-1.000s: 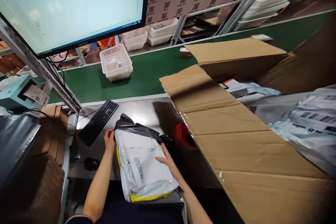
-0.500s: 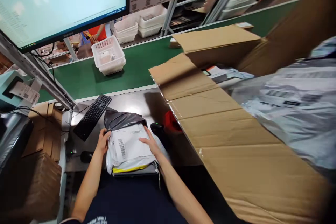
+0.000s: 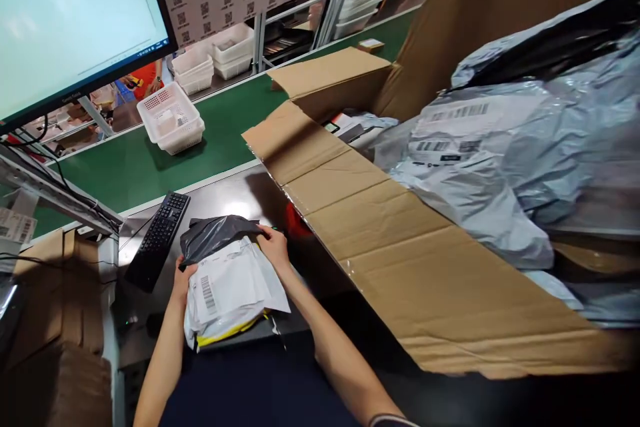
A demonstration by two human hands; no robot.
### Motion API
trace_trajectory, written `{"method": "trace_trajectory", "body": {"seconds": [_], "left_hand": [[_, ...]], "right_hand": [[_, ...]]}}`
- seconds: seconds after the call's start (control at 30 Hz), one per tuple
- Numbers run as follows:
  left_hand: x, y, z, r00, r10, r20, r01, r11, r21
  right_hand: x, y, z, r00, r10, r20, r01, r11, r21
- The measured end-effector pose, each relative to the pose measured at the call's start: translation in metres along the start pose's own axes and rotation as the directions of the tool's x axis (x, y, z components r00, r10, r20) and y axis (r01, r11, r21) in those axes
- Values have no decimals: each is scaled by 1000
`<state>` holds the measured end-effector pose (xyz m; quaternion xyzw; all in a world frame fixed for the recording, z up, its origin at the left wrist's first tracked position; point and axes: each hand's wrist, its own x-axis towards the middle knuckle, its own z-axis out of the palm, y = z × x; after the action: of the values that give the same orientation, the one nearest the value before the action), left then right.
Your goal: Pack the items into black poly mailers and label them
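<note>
A white plastic mailing bag [image 3: 233,287] lies on the table's near edge, close to my body. A paper label with a barcode covers its upper face, and a yellow strip shows along its lower edge. Its dark grey flap [image 3: 216,238] is at the far end. My left hand [image 3: 182,279] pinches the left corner of this flap. At the flap's right corner, my right hand [image 3: 274,248] has its fingers closed on the edge. What is inside the bag is hidden.
A black keyboard [image 3: 159,240] lies left of the bag, below a monitor [image 3: 75,20]. On the right, a large open carton [image 3: 370,223] holds several bagged parcels [image 3: 465,127]. White baskets [image 3: 175,137] stand on the green belt [image 3: 225,121]. Brown cartons [image 3: 47,287] are at left.
My right hand has moved from the label's right side up to the flap's right corner and closed there. The flap is spread wider. My view has turned right, showing more of the carton.
</note>
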<state>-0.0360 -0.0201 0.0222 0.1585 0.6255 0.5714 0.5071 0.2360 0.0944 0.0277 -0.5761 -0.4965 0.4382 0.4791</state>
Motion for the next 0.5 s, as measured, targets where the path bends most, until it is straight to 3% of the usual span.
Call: {"method": "trace_trajectory", "body": {"seconds": [0.03, 0.1, 0.13, 0.17, 0.2, 0.23, 0.27, 0.3, 0.37, 0.43, 0.5], "left_hand": [[-3, 1, 0, 1000, 14, -11, -13, 1000, 24], [-13, 2, -2, 997, 55, -49, -51, 995, 85], [-20, 1, -4, 995, 71, -69, -63, 992, 113], [-27, 1, -5, 994, 82, -74, -72, 989, 133], [-34, 0, -5, 994, 85, -63, -75, 987, 143], [-39, 0, -4, 995, 83, -48, -76, 986, 147], [-43, 1, -2, 996, 86, -36, -80, 985, 150], [-45, 2, 0, 995, 98, -26, -93, 984, 152], [-44, 6, 7, 995, 102, 14, -103, 989, 105], [-38, 8, 14, 997, 25, 71, -28, 999, 37], [-30, 5, 20, 996, -47, 70, 40, 994, 100]], "right_hand": [[-5, 1, -4, 999, -30, -34, 29, 999, -28], [-23, 4, -18, 979, -203, -18, 200, 974, -106], [-35, 6, -27, 932, -361, 36, 362, 920, -148], [-47, 9, -36, 846, -518, 128, 533, 830, -163], [-58, 11, -45, 767, -616, 178, 640, 753, -153], [-67, 12, -53, 742, -644, 187, 668, 734, -125], [-72, 11, -58, 779, -602, 174, 621, 780, -81], [-74, 9, -61, 850, -505, 152, 514, 857, -29], [-69, 0, -58, 968, -204, 149, 191, 977, 100], [-58, -11, -45, 986, 12, 168, -42, 984, 176], [-44, -17, -29, 990, 46, 136, -66, 987, 146]]}}
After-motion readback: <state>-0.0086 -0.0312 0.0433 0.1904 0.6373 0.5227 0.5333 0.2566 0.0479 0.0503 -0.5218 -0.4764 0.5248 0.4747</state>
